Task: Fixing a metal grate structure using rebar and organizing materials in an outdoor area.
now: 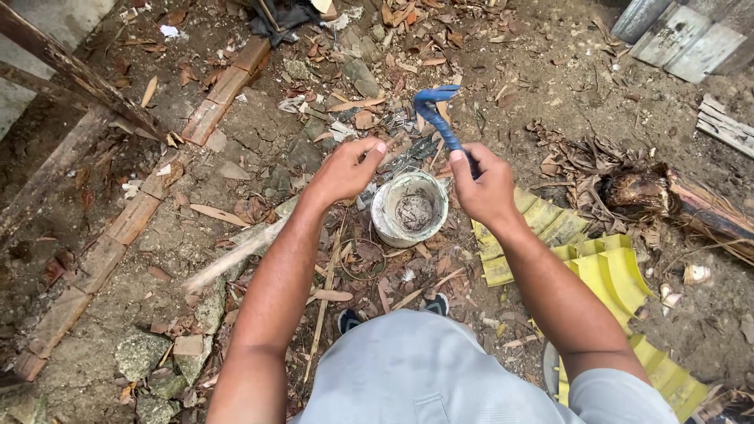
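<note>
Head view looks straight down on your two bare arms over littered ground. Far out beyond your left hand, a line of bricks point(133, 216) runs diagonally across the dirt, with dark wooden beams point(75, 74) above it and a pale stick point(236, 255) lying between the bricks and your forearm. Your left hand point(345, 169) hangs just above and to the left of the bucket point(409, 208), fingers curled with the fingertips pinched together; whether anything small sits between them, you cannot tell from this angle. The bucket is a small white one, crusted with grey paste, standing on the ground between your hands and slightly nearer your body. Your right hand point(485, 184) is closed round the handle of a blue tool point(440, 114), whose head points up and away from you, above the bucket's far rim. Just beside your right forearm lie yellow ribbed sheets point(609, 271), and further right a rotting stump point(640, 188).

The risks, as a judgement: the bucket stands on loose leaves and chips, so a knock from either wrist could tip it. The tool is gripped low on the handle, so a swing could glance off toward your left fingers, which are close. Your feet point(349, 318) sit near the bucket on uneven rubble, so footing could slip.
</note>
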